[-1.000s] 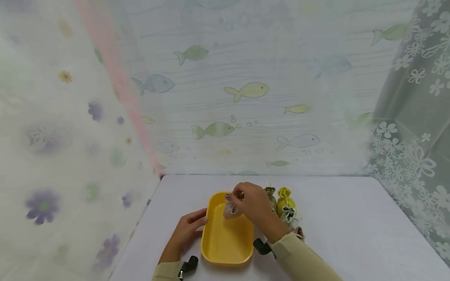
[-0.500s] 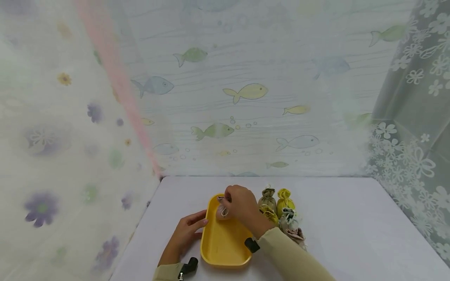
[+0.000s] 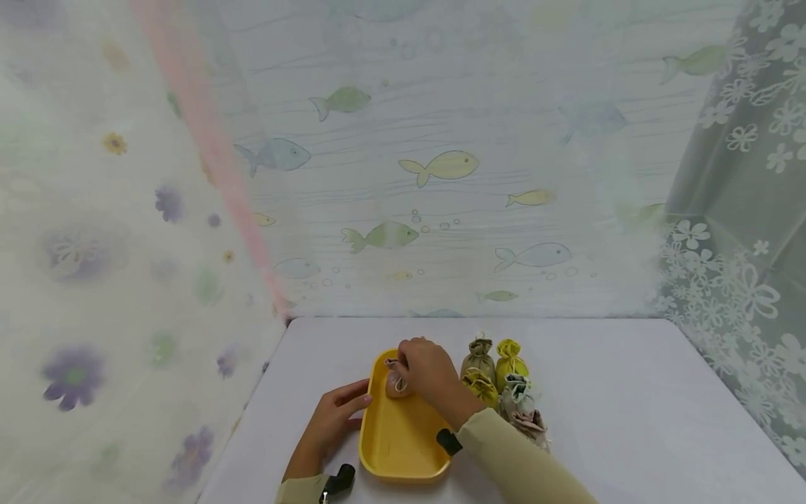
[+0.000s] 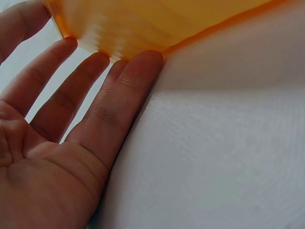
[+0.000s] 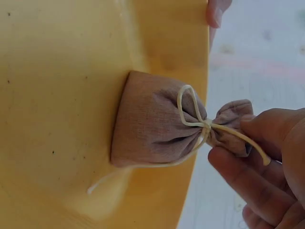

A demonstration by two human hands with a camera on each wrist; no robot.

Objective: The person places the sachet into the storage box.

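Observation:
A pinkish-brown drawstring pouch (image 5: 152, 121) with a pale cord bow stands at the far left end of the yellow tray (image 3: 403, 451). In the right wrist view its base meets the tray's floor. My right hand (image 3: 429, 374) pinches the gathered neck of the pouch between thumb and fingers. My left hand (image 3: 336, 414) lies along the tray's left side. Seen from the left wrist, the left hand's extended fingertips touch the outer wall of the tray (image 4: 181, 26).
Several other drawstring pouches stand grouped right of the tray: an olive-brown pouch (image 3: 479, 360), a bright yellow pouch (image 3: 511, 365), a darker yellow pouch (image 3: 481, 389), a pale grey pouch (image 3: 518, 395) and a pinkish pouch (image 3: 532, 425). All rest on the white table (image 3: 617, 392).
My right hand has carried the pouch leftward and down inside the tray to its far left end. The left hand stays at the tray's side.

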